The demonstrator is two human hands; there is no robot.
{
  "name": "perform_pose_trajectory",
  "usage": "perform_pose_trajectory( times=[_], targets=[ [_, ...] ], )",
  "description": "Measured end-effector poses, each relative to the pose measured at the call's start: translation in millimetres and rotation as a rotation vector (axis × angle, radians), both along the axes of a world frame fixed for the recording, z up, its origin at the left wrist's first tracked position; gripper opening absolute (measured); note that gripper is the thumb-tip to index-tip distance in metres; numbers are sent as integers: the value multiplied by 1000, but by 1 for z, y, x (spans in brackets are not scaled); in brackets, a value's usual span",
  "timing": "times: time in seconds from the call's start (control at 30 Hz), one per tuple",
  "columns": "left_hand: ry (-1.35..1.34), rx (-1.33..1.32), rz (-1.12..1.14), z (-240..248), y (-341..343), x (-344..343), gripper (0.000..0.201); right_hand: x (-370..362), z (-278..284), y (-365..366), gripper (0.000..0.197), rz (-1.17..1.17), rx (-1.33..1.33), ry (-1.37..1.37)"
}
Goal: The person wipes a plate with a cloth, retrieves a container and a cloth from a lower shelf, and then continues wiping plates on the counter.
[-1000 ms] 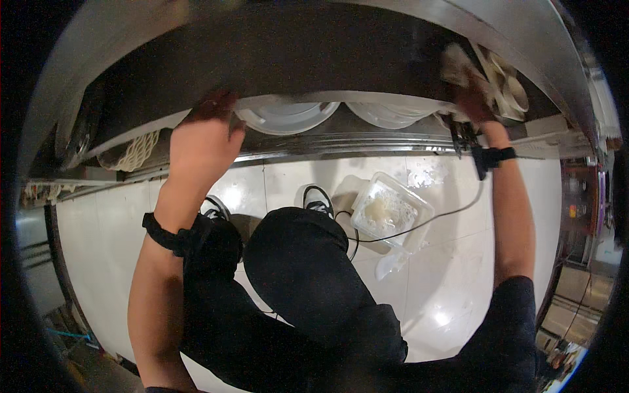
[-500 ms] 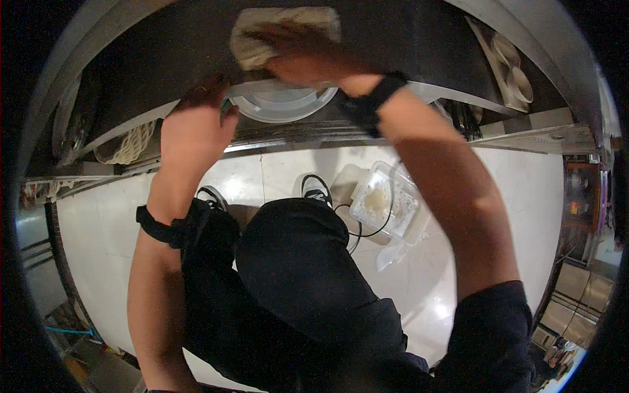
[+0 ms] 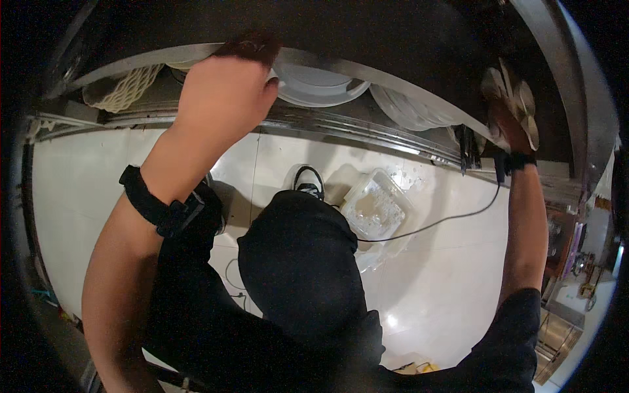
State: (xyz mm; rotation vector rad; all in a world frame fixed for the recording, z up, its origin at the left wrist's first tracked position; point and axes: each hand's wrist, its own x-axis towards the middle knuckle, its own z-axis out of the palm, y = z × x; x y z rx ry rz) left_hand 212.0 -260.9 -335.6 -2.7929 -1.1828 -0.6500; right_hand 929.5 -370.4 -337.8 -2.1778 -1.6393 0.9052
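Observation:
My left hand (image 3: pixel 229 85) is at the front edge of a dark shelf (image 3: pixel 393 33). Its fingers curl over the top into shadow, and its thumb lies against the metal rim. Far to the right, my right hand (image 3: pixel 508 124) reaches onto the same shelf, its fingers among pale, spoon-like shapes (image 3: pixel 526 98). Blur and shadow hide whether these are utensils or a bunched cloth, and how the fingers close on them. Below the rim, between my hands, a white plate (image 3: pixel 321 92) and a stack of pale dishes (image 3: pixel 406 108) show on a lower shelf.
A pale netted item (image 3: pixel 131 88) lies on the lower shelf at left. On the tiled floor, a clear plastic tub (image 3: pixel 377 206) holds cloudy, foamy liquid, with wet patches around it. A black cable (image 3: pixel 439 226) runs from my right wristband across the tub's near side.
My right hand has swung from mid-shelf to the far right end. The pale cloth under it is gone from mid-shelf. My left hand keeps its place on the rim while the view shifts.

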Motion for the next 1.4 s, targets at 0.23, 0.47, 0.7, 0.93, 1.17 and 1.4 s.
perform_pose_trajectory(
  times=[0.23,0.47,0.7,0.93,1.17,1.4],
  targets=[
    [118,-78,44,5,-1,2,46,-334,-14,152,55,589,409,-106],
    [-53,-11,0,6,3,7,40,-445,-19,172,63,815,635,-257],
    [76,-96,65,11,-4,7,44,-111,-8,31,59,546,52,-861],
    [57,-97,36,3,-6,-7,51,-67,1,31,51,83,161,-150],
    [304,-421,175,27,-7,11,55,-205,11,150,55,358,212,31],
    [-40,17,40,11,-2,9,40,-309,-28,208,64,451,525,-613]
  ],
)
